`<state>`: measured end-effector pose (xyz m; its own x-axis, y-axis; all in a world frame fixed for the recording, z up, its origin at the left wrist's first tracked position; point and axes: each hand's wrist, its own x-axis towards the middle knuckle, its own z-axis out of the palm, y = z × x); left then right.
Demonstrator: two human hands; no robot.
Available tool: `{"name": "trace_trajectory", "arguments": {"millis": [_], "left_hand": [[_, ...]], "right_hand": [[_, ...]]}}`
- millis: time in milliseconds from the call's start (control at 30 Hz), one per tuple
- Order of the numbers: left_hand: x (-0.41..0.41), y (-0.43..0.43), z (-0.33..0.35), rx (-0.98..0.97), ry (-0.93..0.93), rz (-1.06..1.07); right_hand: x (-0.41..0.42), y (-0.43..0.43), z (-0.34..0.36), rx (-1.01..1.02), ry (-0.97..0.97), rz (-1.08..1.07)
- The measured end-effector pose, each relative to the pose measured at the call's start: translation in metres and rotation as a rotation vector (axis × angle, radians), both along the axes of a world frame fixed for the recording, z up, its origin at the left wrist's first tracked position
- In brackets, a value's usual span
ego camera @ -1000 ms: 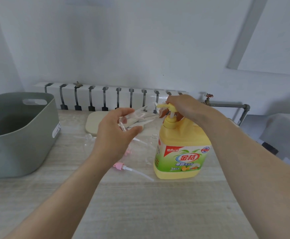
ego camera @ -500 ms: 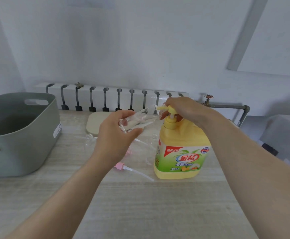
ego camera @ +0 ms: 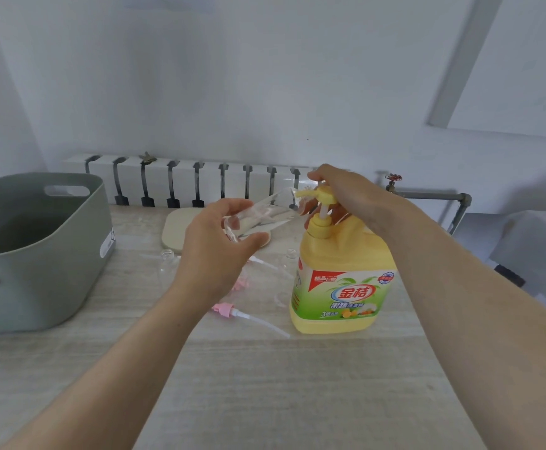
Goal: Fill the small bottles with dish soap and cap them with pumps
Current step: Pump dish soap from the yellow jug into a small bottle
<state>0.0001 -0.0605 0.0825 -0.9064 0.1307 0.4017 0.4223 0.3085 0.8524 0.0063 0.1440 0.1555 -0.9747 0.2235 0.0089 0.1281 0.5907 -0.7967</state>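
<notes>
Small clear bottle [ego camera: 258, 216], seemingly empty, is gripped tilted at frame centre by the left hand [ego camera: 213, 251], mouth at the nozzle of the dish soap jug [ego camera: 343, 280], whose pump head [ego camera: 325, 194] is clasped by the right hand [ego camera: 346, 196]; a pink pump [ego camera: 224, 309] lies unfitted on the surface [ego camera: 265, 384] below.
</notes>
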Motion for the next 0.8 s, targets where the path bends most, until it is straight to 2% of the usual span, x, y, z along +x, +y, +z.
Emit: {"name": "trace_trajectory", "arguments": {"millis": [500,800], "left_hand": [[-0.0003,0.0000,-0.0001,-0.010,0.003,0.005],[0.0002,-0.0007,-0.0037,-0.034,0.027,0.012]], "right_hand": [[-0.0015,-0.0010,-0.0019,0.092,-0.002,-0.034],[-0.0082,0.0018,-0.0034,0.203,-0.075,-0.009]]}}
